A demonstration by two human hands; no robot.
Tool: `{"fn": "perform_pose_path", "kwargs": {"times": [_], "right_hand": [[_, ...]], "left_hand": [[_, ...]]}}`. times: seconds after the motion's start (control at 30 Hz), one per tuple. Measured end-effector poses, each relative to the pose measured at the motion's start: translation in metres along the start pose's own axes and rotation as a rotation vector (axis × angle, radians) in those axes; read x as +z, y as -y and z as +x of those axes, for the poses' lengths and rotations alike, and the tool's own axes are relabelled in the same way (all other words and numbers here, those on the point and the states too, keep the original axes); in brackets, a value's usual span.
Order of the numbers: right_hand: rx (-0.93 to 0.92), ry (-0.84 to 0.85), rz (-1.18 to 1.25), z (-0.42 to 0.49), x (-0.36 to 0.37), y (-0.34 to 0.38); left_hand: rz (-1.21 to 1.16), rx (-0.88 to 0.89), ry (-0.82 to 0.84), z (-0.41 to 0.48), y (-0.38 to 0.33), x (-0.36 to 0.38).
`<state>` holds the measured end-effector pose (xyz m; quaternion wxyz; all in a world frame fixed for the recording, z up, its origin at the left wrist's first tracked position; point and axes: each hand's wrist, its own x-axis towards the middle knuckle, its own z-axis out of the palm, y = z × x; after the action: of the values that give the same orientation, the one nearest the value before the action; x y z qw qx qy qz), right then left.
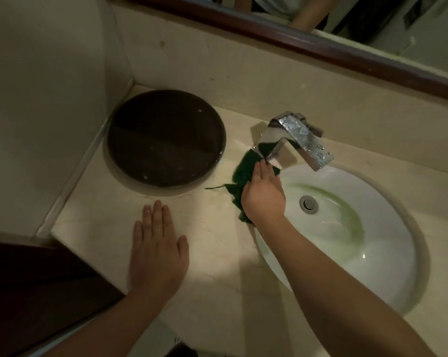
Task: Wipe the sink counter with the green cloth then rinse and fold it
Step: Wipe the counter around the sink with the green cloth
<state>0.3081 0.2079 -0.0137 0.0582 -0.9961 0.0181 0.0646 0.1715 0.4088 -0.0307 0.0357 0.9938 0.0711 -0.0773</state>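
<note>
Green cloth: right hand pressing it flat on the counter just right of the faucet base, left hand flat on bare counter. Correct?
Not quite. The head view shows the green cloth on the counter left of the faucet base, between the faucet and the round dark tray. The rest holds: the right hand presses it flat, and the left hand lies flat on bare counter.
</note>
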Motion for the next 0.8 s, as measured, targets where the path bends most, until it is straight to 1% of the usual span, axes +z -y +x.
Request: {"fn": "perform_pose_path", "kwargs": {"times": [0.07,0.13,0.2,0.27,0.37,0.47,0.5,0.57,0.63,0.67,0.7,0.8], "right_hand": [[0.090,0.027,0.036,-0.001,-0.001,-0.010],[0.156,0.055,-0.023,0.010,-0.003,-0.025],[0.169,0.047,-0.097,0.029,-0.009,-0.041],[0.193,0.059,-0.076,0.048,-0.020,-0.048],[0.213,0.072,-0.014,0.061,-0.026,-0.044],[0.215,0.024,-0.055,0.059,-0.015,-0.032],[0.219,0.035,-0.079,0.055,-0.011,-0.027],[0.182,0.078,-0.181,0.047,-0.001,-0.016],[0.114,0.078,-0.281,0.034,0.008,-0.006],[0.086,0.070,-0.286,0.026,0.010,-0.001],[0.051,0.058,-0.258,0.019,0.011,0.003],[-0.105,0.013,-0.049,0.001,0.009,0.009]], "left_hand": [[-0.001,-0.008,0.006,0.001,0.000,0.000],[-0.026,-0.020,0.004,0.002,-0.002,0.000],[-0.027,-0.018,-0.004,0.004,-0.003,0.001],[-0.012,-0.010,-0.008,0.004,-0.003,0.002],[-0.018,-0.015,-0.006,0.004,-0.004,0.003],[-0.005,-0.021,-0.004,0.005,-0.004,0.003],[-0.002,-0.021,-0.003,0.004,-0.004,0.003],[-0.002,-0.021,-0.004,0.004,-0.004,0.003],[-0.008,-0.024,0.002,0.004,-0.005,0.004],[-0.011,-0.026,0.004,0.004,-0.005,0.004],[-0.011,-0.028,0.008,0.004,-0.005,0.003],[-0.011,-0.031,0.018,0.003,-0.005,0.002]]}}
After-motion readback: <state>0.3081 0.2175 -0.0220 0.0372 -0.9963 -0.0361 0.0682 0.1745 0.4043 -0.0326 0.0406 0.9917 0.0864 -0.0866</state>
